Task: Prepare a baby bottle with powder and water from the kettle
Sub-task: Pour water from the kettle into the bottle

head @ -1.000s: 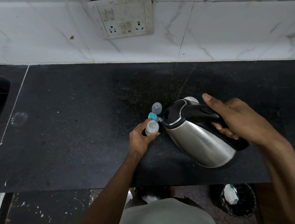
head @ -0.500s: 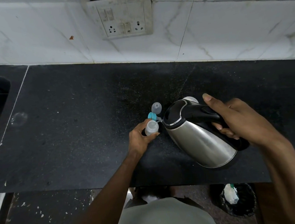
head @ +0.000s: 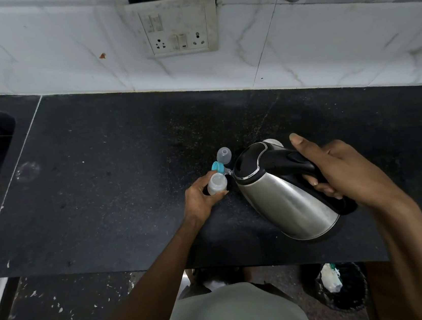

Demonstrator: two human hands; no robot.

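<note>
Left hand [head: 199,201] grips my baby bottle [head: 217,183]; right hand [head: 338,170] holds the tilted kettle [head: 283,193] beside it, and overtilting could overshoot that narrow mouth.

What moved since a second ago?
Almost nothing moved. The right hand still tilts the kettle toward the baby bottle, which the left hand still holds on the counter. The clear cap and teal ring stayed put.

Socket plate [head: 174,26] on wall; bin [head: 343,287] below counter [head: 107,188].
</note>
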